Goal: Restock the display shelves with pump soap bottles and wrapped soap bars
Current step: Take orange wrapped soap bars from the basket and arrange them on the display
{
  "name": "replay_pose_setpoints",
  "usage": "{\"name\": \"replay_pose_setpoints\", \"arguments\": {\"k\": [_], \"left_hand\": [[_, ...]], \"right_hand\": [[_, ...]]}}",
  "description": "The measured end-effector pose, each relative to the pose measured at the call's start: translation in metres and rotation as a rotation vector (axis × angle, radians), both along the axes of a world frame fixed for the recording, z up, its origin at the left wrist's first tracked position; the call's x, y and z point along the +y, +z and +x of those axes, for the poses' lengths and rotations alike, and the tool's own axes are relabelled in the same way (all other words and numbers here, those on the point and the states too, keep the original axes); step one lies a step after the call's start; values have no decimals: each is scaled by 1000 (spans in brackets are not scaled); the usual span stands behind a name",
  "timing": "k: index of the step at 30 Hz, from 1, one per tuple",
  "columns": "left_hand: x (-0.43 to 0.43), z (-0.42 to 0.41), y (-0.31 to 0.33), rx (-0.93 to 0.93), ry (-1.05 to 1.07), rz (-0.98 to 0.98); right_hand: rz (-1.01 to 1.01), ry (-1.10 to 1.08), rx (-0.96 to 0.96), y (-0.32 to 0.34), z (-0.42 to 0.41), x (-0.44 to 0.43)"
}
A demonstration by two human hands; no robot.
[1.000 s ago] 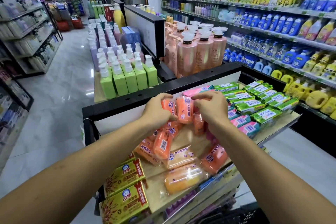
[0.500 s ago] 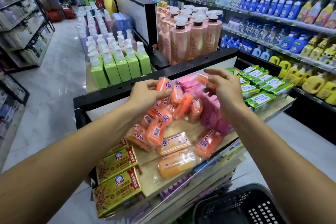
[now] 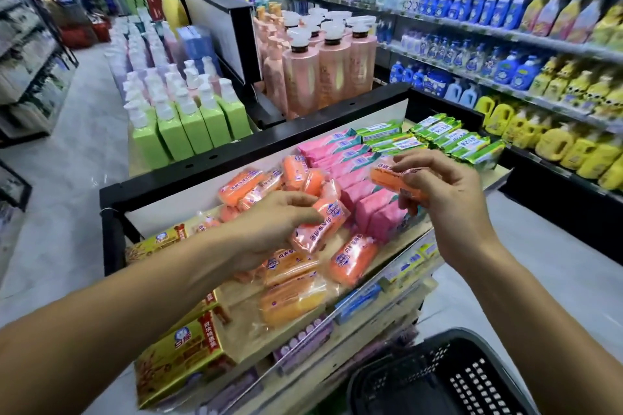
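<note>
While right hand [image 3: 445, 192] gripped one orange bar [image 3: 397, 180] lengthwise, left hand [image 3: 269, 229] clasped another bar [image 3: 320, 222], pile just below both grips.

Soap bars [image 3: 313, 226] lie heaped at the centre of the display shelf [image 3: 397, 246]. Boxed packs [image 3: 182, 354] sit at seven o'clock of the heap, flat packets [image 3: 448, 141] at two o'clock, pump bottles [image 3: 188, 125] at eleven, a basket [image 3: 448, 377] at five.

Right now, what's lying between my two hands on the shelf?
In the head view, pink soap bars fill the stretch between the left hand and the right hand, each holding an orange bar.
</note>
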State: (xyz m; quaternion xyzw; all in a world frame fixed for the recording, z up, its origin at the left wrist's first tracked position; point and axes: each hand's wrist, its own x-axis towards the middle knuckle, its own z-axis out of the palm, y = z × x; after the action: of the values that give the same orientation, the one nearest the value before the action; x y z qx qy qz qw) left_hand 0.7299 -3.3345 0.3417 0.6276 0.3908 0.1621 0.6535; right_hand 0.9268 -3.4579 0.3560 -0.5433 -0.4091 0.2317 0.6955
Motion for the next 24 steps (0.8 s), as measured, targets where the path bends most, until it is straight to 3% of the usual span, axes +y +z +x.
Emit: {"name": "replay_pose_setpoints", "arguments": {"k": [4, 8, 10, 15, 19, 22, 24], "left_hand": [[-6, 2, 2, 102, -93, 129], [-11, 8, 0, 347, -245, 523], [-14, 12, -6, 360, -220, 599], [-6, 11, -9, 227, 115, 634], [2, 8, 1, -76, 291, 439], [-2, 13, 3, -200, 317, 316], [-3, 16, -1, -157, 228, 368]], "right_hand": [[10, 24, 23, -4, 2, -5], [-2, 62, 38, -8, -1, -6], [-13, 80, 27, -9, -3, -6], [-10, 94, 4, -12, -8, -6], [-33, 92, 23, -16, -4, -9], [-35, 104, 43, -18, -2, -11], [-30, 108, 35, -19, -2, -11]]}}
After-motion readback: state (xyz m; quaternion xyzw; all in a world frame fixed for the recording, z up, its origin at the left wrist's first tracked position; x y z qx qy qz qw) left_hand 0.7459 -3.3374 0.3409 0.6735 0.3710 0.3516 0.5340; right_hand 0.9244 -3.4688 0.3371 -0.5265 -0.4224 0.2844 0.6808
